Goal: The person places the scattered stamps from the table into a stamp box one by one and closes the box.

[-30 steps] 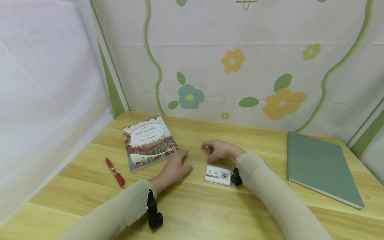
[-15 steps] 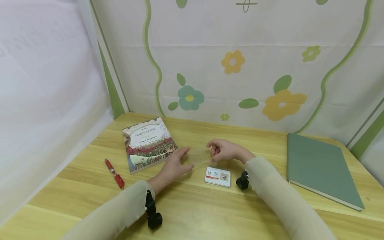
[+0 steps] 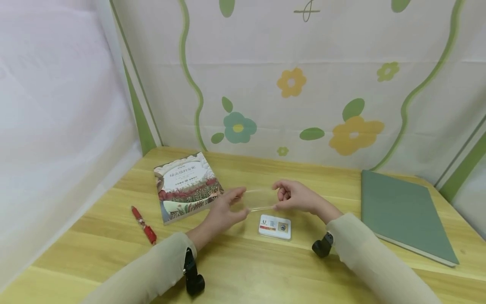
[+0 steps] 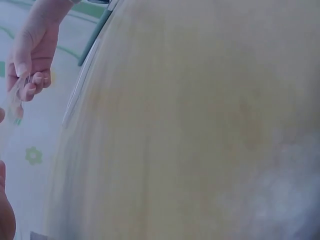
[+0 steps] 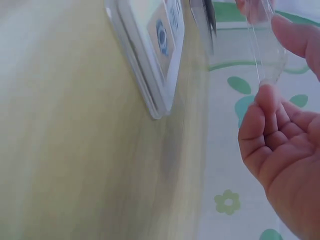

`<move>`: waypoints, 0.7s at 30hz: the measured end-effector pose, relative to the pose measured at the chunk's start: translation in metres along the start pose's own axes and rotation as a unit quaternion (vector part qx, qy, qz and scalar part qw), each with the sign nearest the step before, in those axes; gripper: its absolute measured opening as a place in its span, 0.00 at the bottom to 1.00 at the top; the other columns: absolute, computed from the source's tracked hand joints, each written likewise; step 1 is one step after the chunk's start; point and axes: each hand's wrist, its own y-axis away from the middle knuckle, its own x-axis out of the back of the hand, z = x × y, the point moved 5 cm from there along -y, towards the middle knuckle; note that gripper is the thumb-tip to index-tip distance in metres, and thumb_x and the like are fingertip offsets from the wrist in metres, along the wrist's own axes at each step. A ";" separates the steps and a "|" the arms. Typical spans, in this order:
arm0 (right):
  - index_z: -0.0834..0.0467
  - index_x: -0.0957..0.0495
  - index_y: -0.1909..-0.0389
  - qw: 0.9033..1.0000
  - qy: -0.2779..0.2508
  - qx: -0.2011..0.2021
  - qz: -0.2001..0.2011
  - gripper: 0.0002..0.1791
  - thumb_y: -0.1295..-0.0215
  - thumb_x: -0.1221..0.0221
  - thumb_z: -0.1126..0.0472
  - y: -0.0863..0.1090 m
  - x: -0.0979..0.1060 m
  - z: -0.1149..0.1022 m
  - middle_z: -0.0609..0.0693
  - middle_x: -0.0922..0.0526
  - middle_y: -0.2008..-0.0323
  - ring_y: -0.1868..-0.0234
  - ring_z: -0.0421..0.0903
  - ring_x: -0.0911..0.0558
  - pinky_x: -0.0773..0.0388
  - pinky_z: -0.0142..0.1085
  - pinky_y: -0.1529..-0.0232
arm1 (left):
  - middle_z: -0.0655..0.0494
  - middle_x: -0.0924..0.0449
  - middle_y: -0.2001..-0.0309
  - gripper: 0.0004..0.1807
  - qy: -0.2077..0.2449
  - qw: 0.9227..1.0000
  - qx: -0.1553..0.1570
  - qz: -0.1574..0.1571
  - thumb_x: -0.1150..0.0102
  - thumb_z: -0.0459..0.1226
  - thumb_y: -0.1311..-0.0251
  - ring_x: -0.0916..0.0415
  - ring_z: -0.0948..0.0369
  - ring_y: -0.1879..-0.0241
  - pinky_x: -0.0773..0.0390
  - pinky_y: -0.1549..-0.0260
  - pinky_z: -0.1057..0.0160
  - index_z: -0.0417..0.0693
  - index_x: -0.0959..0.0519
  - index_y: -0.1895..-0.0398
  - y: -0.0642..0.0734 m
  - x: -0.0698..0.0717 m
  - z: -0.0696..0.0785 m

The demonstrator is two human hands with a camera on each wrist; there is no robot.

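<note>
A see-through, thin plastic piece (image 3: pixel 261 201) hangs between my two hands just above the table. My left hand (image 3: pixel 222 212) pinches its left side between thumb and fingers. On the other side, my right hand (image 3: pixel 298 196) grips the right edge with thumb and fingertips. The right wrist view shows the clear plastic piece (image 5: pixel 267 50) with a folded or rimmed edge. Below it on the table lies a small white flat case (image 3: pixel 275 226) printed with a logo, a red strip and a picture. Only a sliver of my left hand (image 4: pixel 6 212) enters the left wrist view.
A colourful paperback (image 3: pixel 187 185) lies beyond my left hand, with a red pen (image 3: pixel 144 225) left of it. On the right is a green hardcover notebook (image 3: pixel 406 215). A white curtain with printed flowers (image 3: pixel 284 97) closes off the table's back.
My right hand has moved to the right and slightly toward me, away from the left. The clear plastic piece between the hands has become more visible. The view has tilted up slightly.
</note>
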 end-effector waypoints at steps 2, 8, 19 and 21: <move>0.69 0.33 0.49 1.000 -0.002 -0.005 0.016 0.32 0.53 0.31 0.61 0.007 0.000 0.000 0.51 0.28 0.72 0.73 0.43 0.30 0.29 0.29 0.71 | 0.43 0.30 0.42 0.32 0.020 1.000 -0.013 -0.002 0.35 0.29 0.53 0.30 0.45 0.45 0.28 0.46 0.62 0.36 0.31 0.40 0.001 -0.002 0.004; 0.69 0.32 0.49 0.998 0.000 -0.031 0.050 0.34 0.55 0.29 0.57 0.029 -0.004 -0.003 0.51 0.27 0.72 0.73 0.42 0.29 0.28 0.28 0.73 | 0.37 0.32 0.40 0.32 0.059 0.998 -0.031 -0.023 0.37 0.26 0.53 0.33 0.41 0.42 0.29 0.44 0.62 0.29 0.33 0.41 0.004 -0.010 0.012; 0.69 0.32 0.49 0.992 -0.021 -0.086 0.094 0.37 0.57 0.28 0.54 0.063 -0.014 -0.003 0.51 0.27 0.74 0.73 0.44 0.30 0.29 0.30 0.77 | 0.37 0.37 0.37 0.33 0.083 0.992 0.011 -0.090 0.39 0.27 0.50 0.36 0.42 0.39 0.32 0.42 0.59 0.30 0.37 0.38 0.009 -0.027 0.020; 0.69 0.32 0.49 0.990 -0.027 -0.092 0.099 0.37 0.57 0.28 0.55 0.067 -0.016 -0.004 0.51 0.27 0.74 0.74 0.44 0.30 0.29 0.30 0.77 | 0.38 0.37 0.36 0.34 0.077 0.992 0.023 -0.099 0.39 0.28 0.49 0.37 0.43 0.38 0.32 0.42 0.59 0.30 0.37 0.38 0.010 -0.031 0.020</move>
